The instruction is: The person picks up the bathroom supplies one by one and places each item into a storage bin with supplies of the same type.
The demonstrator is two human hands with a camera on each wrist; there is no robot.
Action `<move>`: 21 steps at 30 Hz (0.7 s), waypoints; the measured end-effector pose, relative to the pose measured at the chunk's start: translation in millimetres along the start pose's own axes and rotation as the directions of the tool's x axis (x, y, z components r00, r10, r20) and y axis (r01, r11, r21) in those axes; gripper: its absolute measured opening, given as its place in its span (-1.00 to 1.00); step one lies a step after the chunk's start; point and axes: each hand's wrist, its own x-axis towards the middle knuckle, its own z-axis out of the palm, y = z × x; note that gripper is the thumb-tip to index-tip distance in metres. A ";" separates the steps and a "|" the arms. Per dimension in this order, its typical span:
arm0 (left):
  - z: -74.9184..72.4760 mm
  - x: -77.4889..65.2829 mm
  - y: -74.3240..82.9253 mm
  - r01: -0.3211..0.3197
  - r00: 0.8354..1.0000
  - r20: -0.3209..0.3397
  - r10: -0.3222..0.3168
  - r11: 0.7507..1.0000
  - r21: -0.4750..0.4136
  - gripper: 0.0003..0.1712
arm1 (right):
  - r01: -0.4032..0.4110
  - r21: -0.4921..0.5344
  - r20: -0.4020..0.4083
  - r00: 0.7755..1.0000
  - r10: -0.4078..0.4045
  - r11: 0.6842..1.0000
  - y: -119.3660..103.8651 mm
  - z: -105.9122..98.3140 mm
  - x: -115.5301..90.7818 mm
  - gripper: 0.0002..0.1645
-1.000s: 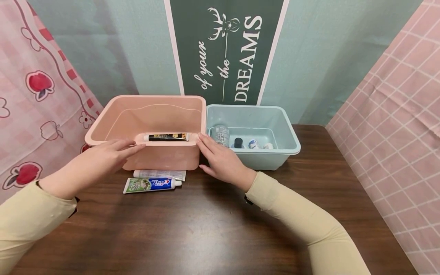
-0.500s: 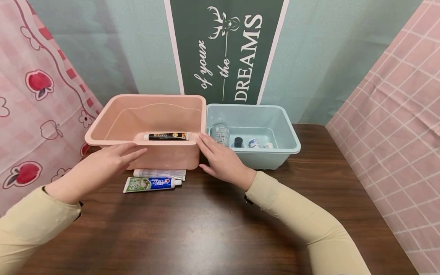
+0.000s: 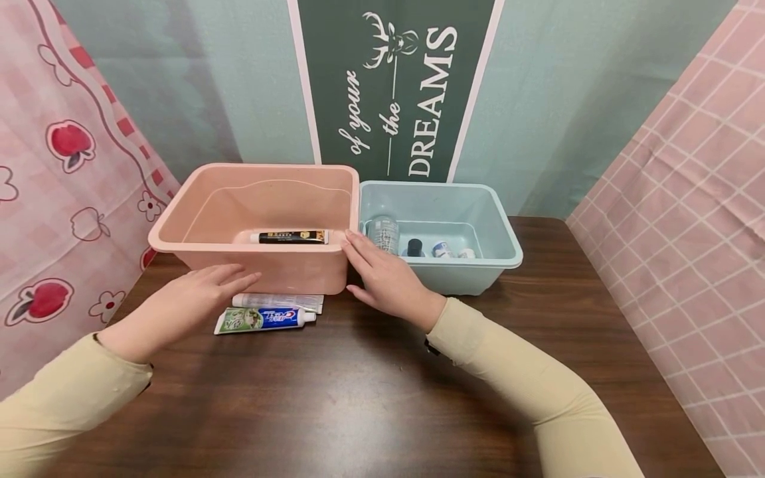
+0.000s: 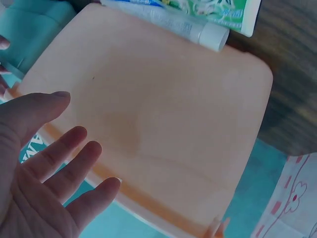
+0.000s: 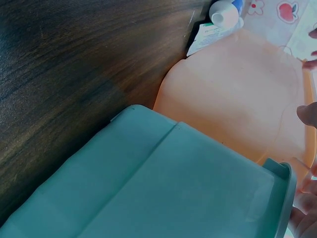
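Observation:
In the head view, my left hand [image 3: 188,302] hovers with its fingers extended before the front wall of the pink bin [image 3: 293,269], holding nothing. My right hand [image 3: 388,279] rests its straight fingertips on that bin's front right corner, where the light blue bin [image 3: 454,275] adjoins it. Inside the pink bin lies a black toothpaste tube [image 3: 293,237]. On the table in front are a green and blue toothpaste tube [image 3: 263,320] and, behind it, a white tube [image 3: 277,303]. The left wrist view shows the spread fingers [image 4: 91,203] apart from the bin's wall.
The light blue bin holds a clear bottle [image 3: 384,234], a dark-capped bottle [image 3: 414,248] and small white and blue items [image 3: 442,249]. Both bins stand on a dark wooden table [image 3: 370,398], near the green curtain [image 3: 538,99] behind. Pink cloths hang at both sides.
My left hand has come off the pink bin's front rim and moved down and toward me, nearer the tubes. The right hand stays at the bin's corner.

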 end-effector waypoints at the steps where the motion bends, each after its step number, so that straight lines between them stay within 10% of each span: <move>1: 3.4 -0.4 0.0 -0.008 1.000 -0.007 0.008 1.000 0.007 -0.33 | 0.000 0.001 -0.001 1.000 0.000 1.000 0.1 -0.1 -0.2 -0.11; 14: 31.6 -5.1 14.5 0.088 0.992 0.100 -0.081 0.993 -0.073 -0.30 | -0.012 0.001 0.006 1.000 0.012 1.000 0.5 0.2 -0.6 -0.10; 21: 57.1 -14.6 19.9 0.078 0.996 0.040 -0.077 0.996 -0.038 -0.30 | -0.007 0.014 -0.001 1.000 0.007 1.000 0.4 0.4 -0.1 -0.10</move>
